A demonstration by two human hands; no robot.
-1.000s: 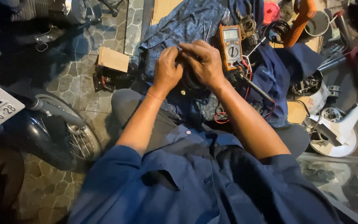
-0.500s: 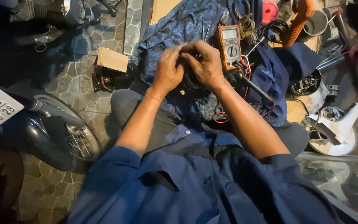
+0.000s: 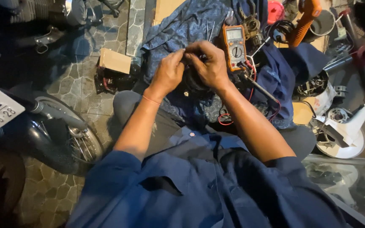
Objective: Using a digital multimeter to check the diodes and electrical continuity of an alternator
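A floor of grey, irregular paving stones [image 3: 70,82] is seen below, crowded on every side. Both hands are closed around a dark round part [image 3: 193,82], held between them over a blue patterned cloth [image 3: 186,25]; the left hand [image 3: 168,72] pinches its upper edge, the right hand [image 3: 208,63] wraps it from above. Just right of the right hand lies an orange multimeter [image 3: 235,46]. Left of the left hand a small cardboard box [image 3: 115,61] is set, and further left a motorbike wheel [image 3: 70,137]. Little open floor is left.
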